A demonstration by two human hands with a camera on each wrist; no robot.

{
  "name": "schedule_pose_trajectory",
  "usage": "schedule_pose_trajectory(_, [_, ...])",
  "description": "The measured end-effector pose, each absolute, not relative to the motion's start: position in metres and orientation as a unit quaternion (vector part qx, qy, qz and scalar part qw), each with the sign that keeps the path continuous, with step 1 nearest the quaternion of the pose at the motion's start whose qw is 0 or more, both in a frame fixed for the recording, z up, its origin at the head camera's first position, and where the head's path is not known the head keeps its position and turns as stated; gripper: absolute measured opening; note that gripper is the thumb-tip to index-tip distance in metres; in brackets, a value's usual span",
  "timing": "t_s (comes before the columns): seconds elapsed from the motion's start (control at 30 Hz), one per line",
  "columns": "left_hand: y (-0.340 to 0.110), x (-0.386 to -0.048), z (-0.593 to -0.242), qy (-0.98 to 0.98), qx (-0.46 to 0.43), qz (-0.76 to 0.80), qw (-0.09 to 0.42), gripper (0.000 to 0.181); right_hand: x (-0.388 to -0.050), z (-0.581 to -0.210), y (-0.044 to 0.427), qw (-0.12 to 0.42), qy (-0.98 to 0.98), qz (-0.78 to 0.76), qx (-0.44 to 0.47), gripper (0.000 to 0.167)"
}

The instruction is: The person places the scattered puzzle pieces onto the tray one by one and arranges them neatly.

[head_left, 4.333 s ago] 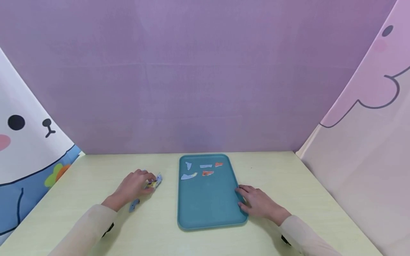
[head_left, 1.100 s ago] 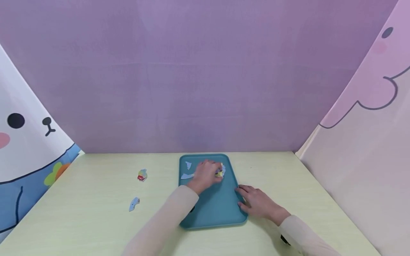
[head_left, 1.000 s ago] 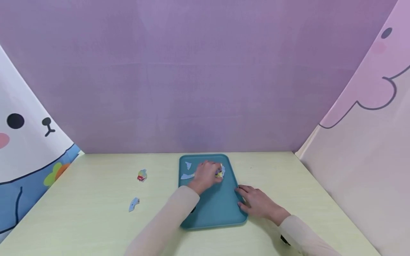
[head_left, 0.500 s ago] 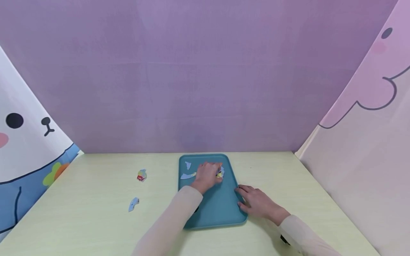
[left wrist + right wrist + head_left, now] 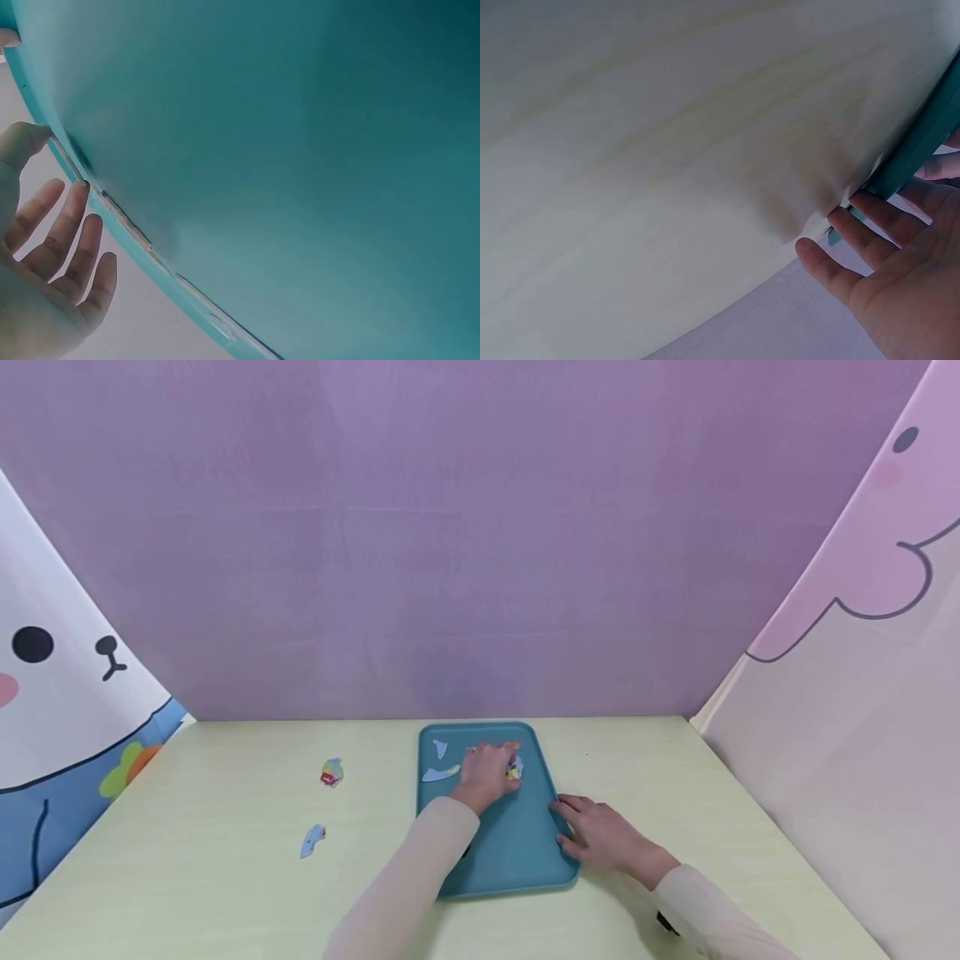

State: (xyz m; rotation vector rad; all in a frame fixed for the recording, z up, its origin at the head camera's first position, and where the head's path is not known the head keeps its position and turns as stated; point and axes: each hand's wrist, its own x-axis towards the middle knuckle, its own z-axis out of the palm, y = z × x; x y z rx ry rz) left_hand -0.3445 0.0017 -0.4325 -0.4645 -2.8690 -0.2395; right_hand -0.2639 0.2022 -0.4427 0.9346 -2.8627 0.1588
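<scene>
In the head view my left hand (image 5: 486,770) is over the upper part of a teal tray (image 5: 510,852). Its thumb and a finger pinch the edges of a yellow and light-blue printed puzzle piece (image 5: 516,770) lying on the tray. From the left wrist, that puzzle piece (image 5: 69,159) appears edge-on between thumb and fingertip, low against the tray surface. At the tray's right rim rests my right hand (image 5: 600,837), its fingertips touching the edge, fingers loosely extended. A pale-blue piece (image 5: 440,774) and a small blue piece (image 5: 440,748) lie left of the left hand.
On the pale wooden table (image 5: 210,860), left of the tray, lie a red, yellow and green puzzle piece (image 5: 332,772) and a curved blue one (image 5: 312,841). An orange piece (image 5: 512,745) is partly hidden by the left hand. A purple backdrop (image 5: 450,543) stands behind.
Since the oldest frame my left hand has carried the yellow and blue puzzle piece from the table onto the tray. Lately it has shifted slightly toward me. The right hand stays at the rim.
</scene>
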Motion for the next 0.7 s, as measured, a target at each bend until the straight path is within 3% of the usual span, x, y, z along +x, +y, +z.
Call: schedule_pose_trajectory(0.7, [0.0086, -0.3474, -0.4331, -0.982, -0.148, -0.055, 0.106, 0.061, -0.2649, -0.4452, 0.2023, 0.054, -0.951, 0.053, 0.300, 0.049])
